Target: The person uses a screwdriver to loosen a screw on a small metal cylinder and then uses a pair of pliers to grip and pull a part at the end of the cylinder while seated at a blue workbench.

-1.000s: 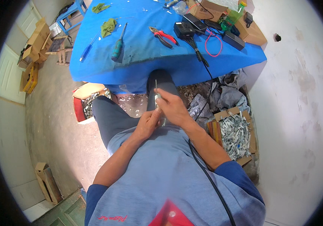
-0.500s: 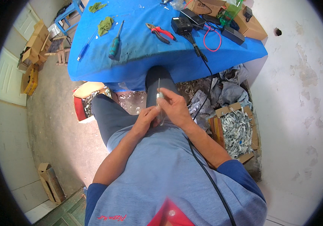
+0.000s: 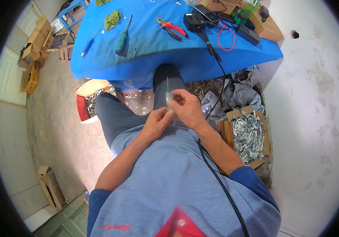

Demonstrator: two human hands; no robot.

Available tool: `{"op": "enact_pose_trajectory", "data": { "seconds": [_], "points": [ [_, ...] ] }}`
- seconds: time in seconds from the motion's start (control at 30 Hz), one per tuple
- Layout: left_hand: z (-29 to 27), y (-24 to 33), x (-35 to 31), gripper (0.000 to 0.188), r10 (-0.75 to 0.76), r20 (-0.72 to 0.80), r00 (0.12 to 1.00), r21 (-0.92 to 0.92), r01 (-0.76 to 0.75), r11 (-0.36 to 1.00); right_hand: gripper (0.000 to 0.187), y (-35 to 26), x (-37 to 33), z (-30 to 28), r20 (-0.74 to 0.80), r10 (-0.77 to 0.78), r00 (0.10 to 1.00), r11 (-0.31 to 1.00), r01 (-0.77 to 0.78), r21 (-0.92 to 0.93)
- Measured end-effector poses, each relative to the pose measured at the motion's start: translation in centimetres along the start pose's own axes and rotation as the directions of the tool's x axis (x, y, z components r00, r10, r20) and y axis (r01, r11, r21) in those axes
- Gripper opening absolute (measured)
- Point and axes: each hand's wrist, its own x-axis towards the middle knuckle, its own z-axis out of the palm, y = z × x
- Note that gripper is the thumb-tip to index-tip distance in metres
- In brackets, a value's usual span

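At the far left, stacked cardboard boxes [image 3: 35, 43] stand well apart from the blue table [image 3: 145, 51]. On the table, from the left: a blue pen [image 3: 88, 41], a green rag [image 3: 112, 19], a screwdriver [image 3: 121, 37], red-handled pliers [image 3: 172, 28], a black box [image 3: 193, 20] with a cable running off the table's near edge, a loop of red wire [image 3: 225, 37] and a cardboard box [image 3: 270, 27] at the right corner.

Under the table's left end sits a red-and-tan box [image 3: 84, 100] of scraps. In front of the table, over the person's knees, the left hand [image 3: 157, 123] pinches the lower edge of a small clear packet [image 3: 169, 98], fingers closed narrow on it. The right hand [image 3: 185, 106] touches the left and grips the same packet from the right, thumb and fingers shut on it. A thin metal rod [image 3: 167, 83] sticks up from the packet toward the table; which hand holds it I cannot tell.

Right of the hands, below the table's right end, a carton [image 3: 246, 132] is filled with shredded pale scraps.
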Motion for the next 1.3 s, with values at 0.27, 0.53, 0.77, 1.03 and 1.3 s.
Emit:
{"op": "enact_pose_trajectory", "data": {
  "seconds": [0.27, 0.53, 0.77, 1.03, 1.3],
  "points": [
    [-0.1, 2.5, -0.4, 0.038, -0.115, 0.033, 0.993, 0.031, 0.114, 0.993, 0.028, 1.9, -0.3, -0.6, 0.082, 0.045, 0.996, 0.982, -0.059, 0.179],
    [-0.4, 1.6, -0.1, 0.038, -0.148, 0.102, 0.984, 0.001, 0.149, 0.989, 0.027, 0.6, -1.3, -0.4, 0.013, -0.022, 1.000, 0.999, 0.021, 0.045],
    [0.1, 2.4, -0.2, 0.036, -0.105, 0.143, 0.984, -0.056, 0.114, 0.992, 0.026, 0.3, -1.1, -0.9, 0.112, 0.076, 0.991, 0.960, -0.103, 0.261],
    [0.4, 2.8, -0.1, 0.035, -0.144, 0.106, 0.984, -0.037, 0.149, 0.988, 0.024, -0.5, -1.8, -1.3, 0.180, 0.165, 0.970, 0.898, -0.223, 0.379],
    [-0.7, 1.4, 0.1, 0.035, -0.233, 0.004, 0.972, -0.403, 0.215, 0.890, 0.028, -0.1, -2.0, -3.6, 0.125, 0.238, 0.963, 0.833, -0.268, 0.484]
  ]
}}
